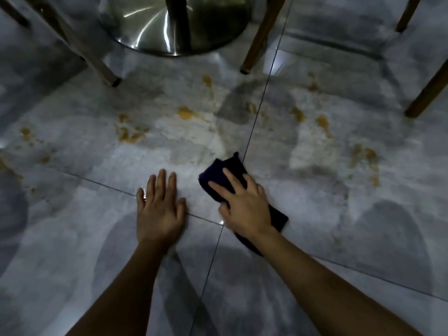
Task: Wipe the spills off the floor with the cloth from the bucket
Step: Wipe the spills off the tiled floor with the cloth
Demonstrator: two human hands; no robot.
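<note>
A dark cloth [219, 174] lies flat on the grey tiled floor [97, 214]. My right hand [242, 202] presses down on it, fingers spread over the cloth, with part of the cloth hidden under the palm. My left hand [158, 209] rests flat on the bare floor just left of it, fingers apart, holding nothing. Orange-brown spills dot the tiles beyond both hands: a splatter [129, 134] at the left, a blob [185, 113] in the middle and several patches [323, 121] at the right. No bucket is in view.
A round shiny metal table base [135, 23] stands at the top centre. Wooden chair legs come down at the left [106, 76], the centre right [247, 66] and the far right [417, 110]. Dark grout lines cross near my hands.
</note>
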